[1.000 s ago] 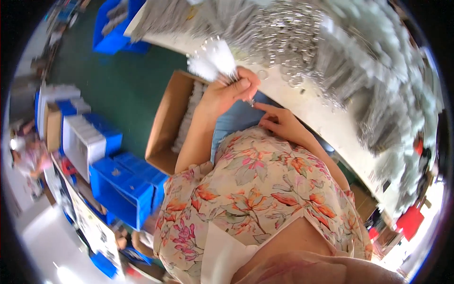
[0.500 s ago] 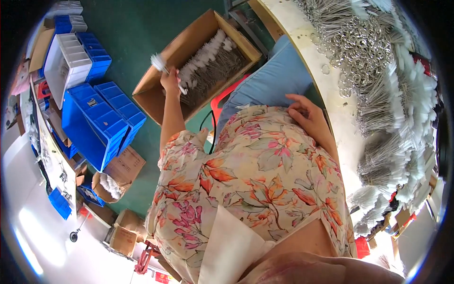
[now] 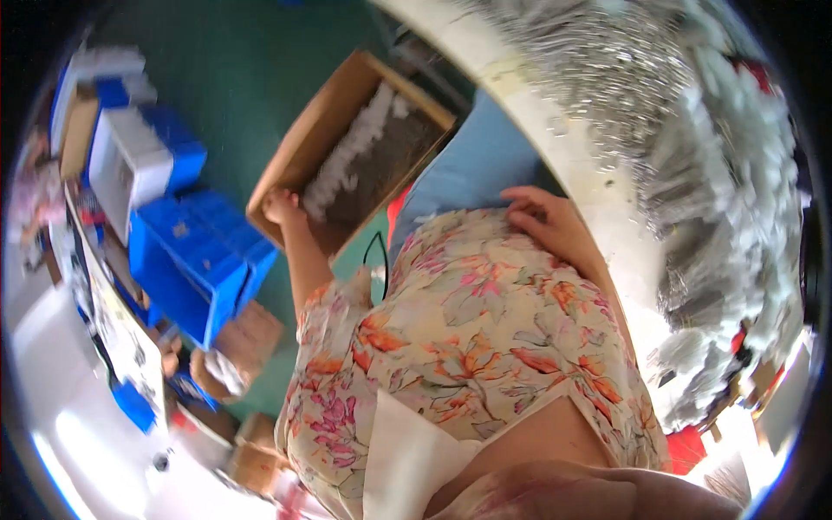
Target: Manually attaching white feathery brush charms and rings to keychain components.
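Note:
My left hand [image 3: 282,207] is at the left end of an open cardboard box [image 3: 303,130], over its rim. Its fingers look curled, but blur hides whether they grip the rim or something else. Rows of thin wire-stemmed brushes [image 3: 368,173] with white bristle ends lie inside the box. My right hand [image 3: 544,217] rests by my lap near the table's edge, fingers loosely stretched and nothing in them. Beside it on the pale table [image 3: 598,186] are heaps of similar wire brushes [image 3: 719,208], many with shiny ring ends [image 3: 628,78].
Blue plastic crates [image 3: 195,251] and a white crate [image 3: 130,156] stand on the green floor at the left. Another cardboard box [image 3: 247,342] with white contents sits below them. My knee in blue trousers [image 3: 477,165] lies between the brush box and the table.
My left hand has come down and left to the box's rim; the white-bristled brush it held is no longer visible in it. The whole view has shifted and blurred. My right hand stays by my lap.

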{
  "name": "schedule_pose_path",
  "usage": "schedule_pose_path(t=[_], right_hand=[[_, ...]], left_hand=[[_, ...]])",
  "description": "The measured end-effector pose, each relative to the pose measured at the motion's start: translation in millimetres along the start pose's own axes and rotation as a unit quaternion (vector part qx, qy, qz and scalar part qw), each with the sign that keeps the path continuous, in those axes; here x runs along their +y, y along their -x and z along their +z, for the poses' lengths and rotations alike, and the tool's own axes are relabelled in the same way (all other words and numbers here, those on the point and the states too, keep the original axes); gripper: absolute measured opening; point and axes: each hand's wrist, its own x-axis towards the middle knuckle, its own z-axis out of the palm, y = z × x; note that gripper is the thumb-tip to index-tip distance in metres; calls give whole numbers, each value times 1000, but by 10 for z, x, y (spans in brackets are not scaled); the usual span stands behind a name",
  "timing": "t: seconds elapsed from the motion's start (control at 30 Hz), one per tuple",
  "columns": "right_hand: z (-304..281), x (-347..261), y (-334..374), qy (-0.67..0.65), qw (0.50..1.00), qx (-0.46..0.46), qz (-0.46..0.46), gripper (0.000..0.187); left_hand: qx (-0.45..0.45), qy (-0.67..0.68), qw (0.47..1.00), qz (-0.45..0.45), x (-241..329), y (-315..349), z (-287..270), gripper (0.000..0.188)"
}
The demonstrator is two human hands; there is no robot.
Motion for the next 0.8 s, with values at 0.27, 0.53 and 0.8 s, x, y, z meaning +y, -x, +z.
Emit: schedule_pose_path(t=[0.27, 0.53, 0.8], right_hand=[[-673, -82, 751, -70, 972, 130, -181, 27], [-1887, -74, 1398, 20, 893, 421, -159, 18], [-3290, -130, 984, 177, 789, 573, -130, 17]], left_hand=[[-408, 23, 728, 550, 2543, 2843, 2970, 27], [-529, -337, 396, 671, 2351, 4459, 5488, 25], [-352, -462, 290, 761, 2018, 4444, 5800, 24]])
